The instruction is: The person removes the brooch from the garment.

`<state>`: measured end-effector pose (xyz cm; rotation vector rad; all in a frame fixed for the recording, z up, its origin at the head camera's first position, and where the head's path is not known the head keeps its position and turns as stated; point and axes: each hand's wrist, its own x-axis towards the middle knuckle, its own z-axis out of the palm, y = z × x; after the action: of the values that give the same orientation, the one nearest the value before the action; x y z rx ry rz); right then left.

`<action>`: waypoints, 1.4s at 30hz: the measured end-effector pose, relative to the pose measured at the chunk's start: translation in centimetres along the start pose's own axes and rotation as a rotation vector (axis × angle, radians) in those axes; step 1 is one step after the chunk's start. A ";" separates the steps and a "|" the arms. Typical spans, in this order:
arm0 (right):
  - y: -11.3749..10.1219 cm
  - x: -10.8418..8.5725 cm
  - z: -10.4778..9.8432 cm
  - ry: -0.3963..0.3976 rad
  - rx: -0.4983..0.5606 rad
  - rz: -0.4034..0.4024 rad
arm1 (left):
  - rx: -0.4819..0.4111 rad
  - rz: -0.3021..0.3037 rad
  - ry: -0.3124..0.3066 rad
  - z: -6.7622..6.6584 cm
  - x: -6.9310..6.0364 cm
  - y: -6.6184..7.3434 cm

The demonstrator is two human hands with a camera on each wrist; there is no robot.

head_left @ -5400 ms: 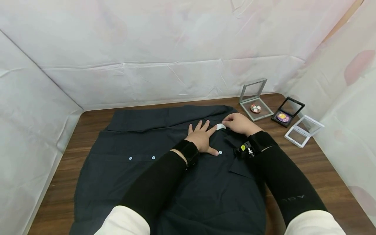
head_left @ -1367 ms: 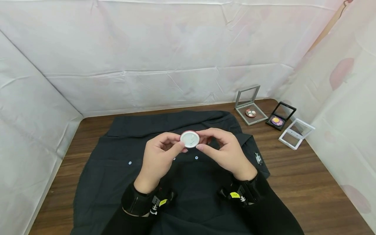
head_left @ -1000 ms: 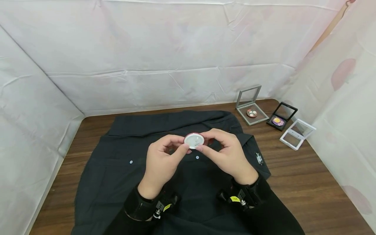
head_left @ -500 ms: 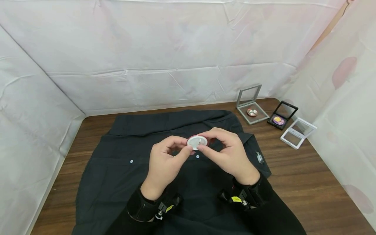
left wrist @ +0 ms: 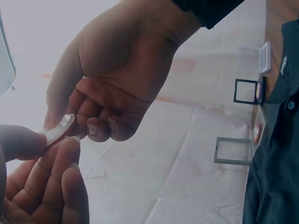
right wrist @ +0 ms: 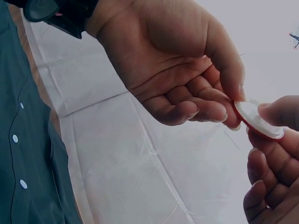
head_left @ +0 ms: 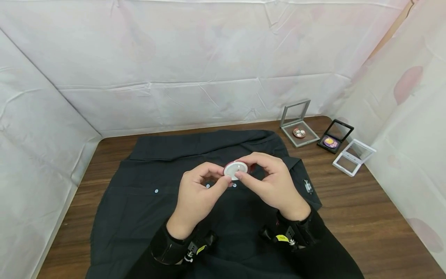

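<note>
My left hand (head_left: pixel 198 190) and right hand (head_left: pixel 271 182) hold a round badge (head_left: pixel 235 169) above the dark shirt (head_left: pixel 150 217). Its white back faces up; its rim is red. Fingers and thumbs pinch it from both sides. In the left wrist view, the badge (left wrist: pixel 60 130) is tilted, with the right hand (left wrist: pixel 126 60) above and the left hand (left wrist: pixel 46 182) below. From the right wrist, the right thumb presses on the white back of the badge (right wrist: pixel 250 112), while the left hand (right wrist: pixel 173 65) grips the opposite edge. The front is hidden.
Three opened cases stand at the right: a grey one (head_left: pixel 299 133) and a black one (head_left: pixel 331 142), each with a round badge, and a white one (head_left: pixel 348 164). A small shiny piece (head_left: pixel 307 187) lies on the shirt's right flap. White cloth (head_left: pixel 209 62) hangs behind the wooden table (head_left: pixel 379 209).
Earliest, both hands were on the shirt, the right fingertips at a white thing. Later both hold the badge raised, and it has shifted slightly right and tilted; the right thumb now overlaps its back.
</note>
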<state>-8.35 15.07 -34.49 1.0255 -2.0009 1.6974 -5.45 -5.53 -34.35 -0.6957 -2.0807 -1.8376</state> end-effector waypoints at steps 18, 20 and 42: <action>-0.7 0.0 0.2 -0.003 0.069 0.103 | 0.016 0.027 0.020 0.3 -0.1 -0.1; -0.7 0.0 0.3 -0.003 0.068 0.107 | 0.023 0.039 0.023 0.4 -0.1 -0.1; -0.4 -0.1 0.5 -0.001 0.087 0.114 | 0.004 0.019 0.032 0.2 0.1 -0.3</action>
<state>-7.93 14.60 -34.36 0.9558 -2.0379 1.8578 -5.67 -5.34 -34.57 -0.6779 -2.0500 -1.8226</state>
